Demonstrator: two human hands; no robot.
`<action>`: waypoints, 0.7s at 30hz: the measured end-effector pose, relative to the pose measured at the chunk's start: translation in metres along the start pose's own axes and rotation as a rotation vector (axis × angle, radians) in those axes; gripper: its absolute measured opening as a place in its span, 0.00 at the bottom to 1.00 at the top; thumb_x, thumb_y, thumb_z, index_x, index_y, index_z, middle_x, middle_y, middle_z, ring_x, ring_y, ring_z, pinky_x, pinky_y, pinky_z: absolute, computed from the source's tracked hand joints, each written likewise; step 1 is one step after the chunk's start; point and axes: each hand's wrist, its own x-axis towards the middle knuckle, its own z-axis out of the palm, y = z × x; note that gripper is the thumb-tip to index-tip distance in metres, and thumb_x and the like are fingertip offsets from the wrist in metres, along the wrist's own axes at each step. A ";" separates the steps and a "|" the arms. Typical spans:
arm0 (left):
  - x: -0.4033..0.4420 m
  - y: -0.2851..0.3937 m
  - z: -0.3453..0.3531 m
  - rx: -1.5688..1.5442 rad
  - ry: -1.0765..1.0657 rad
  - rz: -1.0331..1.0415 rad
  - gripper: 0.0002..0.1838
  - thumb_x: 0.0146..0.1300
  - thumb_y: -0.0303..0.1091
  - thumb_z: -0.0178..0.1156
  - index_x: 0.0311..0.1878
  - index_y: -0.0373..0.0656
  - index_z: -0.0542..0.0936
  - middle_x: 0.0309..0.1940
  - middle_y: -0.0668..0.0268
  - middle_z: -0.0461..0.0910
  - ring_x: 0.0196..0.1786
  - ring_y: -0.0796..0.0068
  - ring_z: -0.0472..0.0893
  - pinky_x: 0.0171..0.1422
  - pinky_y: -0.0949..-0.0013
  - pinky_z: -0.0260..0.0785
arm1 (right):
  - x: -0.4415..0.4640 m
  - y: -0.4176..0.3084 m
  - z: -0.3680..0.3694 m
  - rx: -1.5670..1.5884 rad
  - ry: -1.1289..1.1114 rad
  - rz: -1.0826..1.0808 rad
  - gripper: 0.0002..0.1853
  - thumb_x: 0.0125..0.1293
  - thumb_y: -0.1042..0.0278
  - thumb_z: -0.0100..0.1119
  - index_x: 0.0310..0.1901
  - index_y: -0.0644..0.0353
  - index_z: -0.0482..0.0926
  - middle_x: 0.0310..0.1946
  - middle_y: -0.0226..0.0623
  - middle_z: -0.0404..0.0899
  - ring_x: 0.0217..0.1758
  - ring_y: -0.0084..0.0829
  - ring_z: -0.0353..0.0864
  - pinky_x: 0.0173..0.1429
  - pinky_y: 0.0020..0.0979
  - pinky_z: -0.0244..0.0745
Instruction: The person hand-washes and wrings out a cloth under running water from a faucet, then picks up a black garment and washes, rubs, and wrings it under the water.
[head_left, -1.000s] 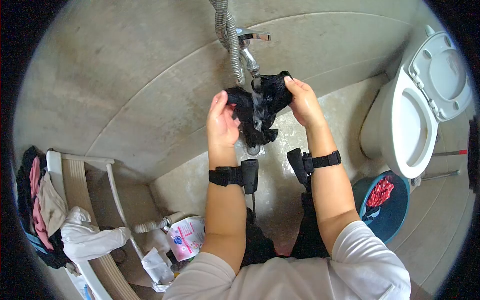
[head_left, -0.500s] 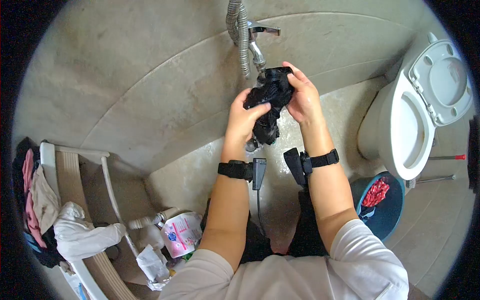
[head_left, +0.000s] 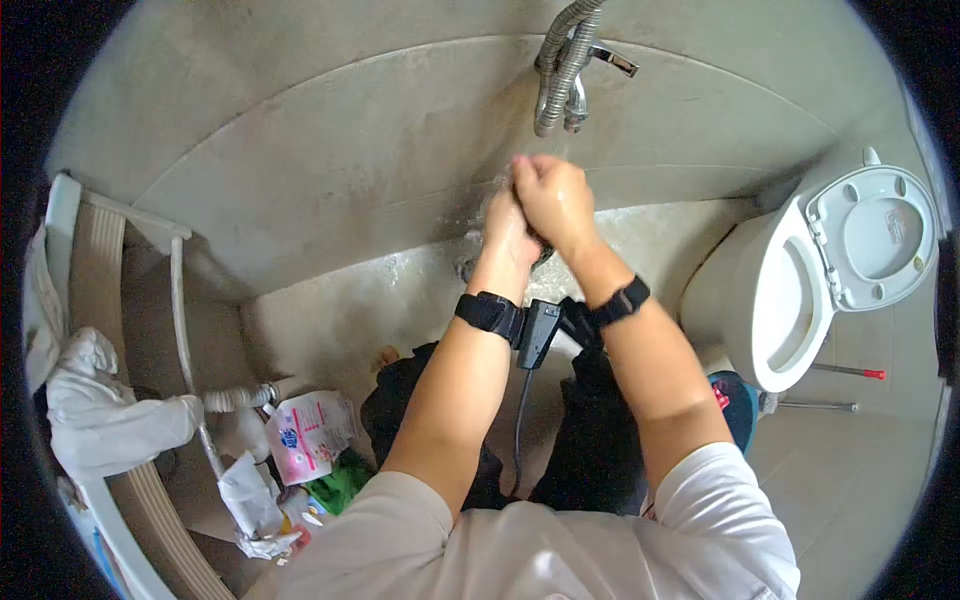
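Observation:
My two hands are pressed together below the tap (head_left: 575, 108), closed one against the other. My right hand (head_left: 557, 200) is a fist laid over my left hand (head_left: 510, 230). Between and under them a little black cloth (head_left: 541, 256) peeks out; most of it is hidden by my fingers. Water splashes around my hands and onto the wet floor (head_left: 400, 275). Both wrists wear black straps with a small black device attached, and a cable runs down from the left one.
A metal hose (head_left: 567, 60) hangs beside the tap on the wall. To the right stand a white toilet (head_left: 775, 310) with its lid up and a blue bucket (head_left: 738, 400) partly behind my arm. At left are a white cloth (head_left: 120, 410), a pink-white pouch (head_left: 305, 435) and green mesh (head_left: 345, 485).
My hands have come together and closed over the black cloth, which was spread between them under the tap. They are now lower relative to the tap, and the view has shifted.

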 end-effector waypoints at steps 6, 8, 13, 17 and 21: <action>0.009 0.000 -0.010 -0.078 -0.015 -0.088 0.11 0.62 0.39 0.51 0.37 0.43 0.77 0.33 0.62 0.80 0.37 0.66 0.80 0.42 0.62 0.74 | 0.032 0.039 0.004 0.435 -0.237 0.068 0.22 0.60 0.54 0.56 0.51 0.61 0.76 0.40 0.44 0.80 0.43 0.35 0.78 0.51 0.33 0.71; 0.007 0.007 -0.009 -0.084 -0.034 -0.102 0.10 0.61 0.38 0.52 0.36 0.43 0.78 0.32 0.62 0.80 0.37 0.66 0.80 0.42 0.62 0.74 | 0.023 0.042 0.000 0.653 -0.300 -0.003 0.24 0.60 0.55 0.57 0.54 0.61 0.74 0.43 0.40 0.78 0.45 0.32 0.76 0.52 0.30 0.70; 0.019 0.013 -0.024 -0.275 -0.035 0.045 0.14 0.62 0.46 0.56 0.34 0.44 0.76 0.31 0.63 0.78 0.36 0.67 0.78 0.43 0.63 0.73 | -0.019 0.021 -0.001 0.324 -0.076 -0.378 0.13 0.57 0.71 0.60 0.45 0.60 0.77 0.41 0.41 0.78 0.46 0.37 0.76 0.52 0.34 0.70; -0.003 0.016 -0.021 -0.172 -0.185 -0.001 0.17 0.64 0.51 0.53 0.34 0.45 0.73 0.29 0.66 0.73 0.34 0.71 0.75 0.39 0.67 0.70 | -0.033 -0.013 0.000 -0.084 0.050 -0.336 0.13 0.59 0.56 0.57 0.33 0.58 0.80 0.32 0.45 0.78 0.39 0.48 0.76 0.45 0.42 0.71; -0.009 0.007 -0.005 -0.214 -0.037 0.090 0.15 0.64 0.47 0.51 0.33 0.44 0.73 0.31 0.64 0.75 0.36 0.71 0.76 0.40 0.67 0.71 | -0.015 -0.019 0.002 -0.169 -0.022 -0.192 0.19 0.61 0.49 0.51 0.31 0.57 0.81 0.31 0.48 0.79 0.37 0.51 0.78 0.44 0.46 0.71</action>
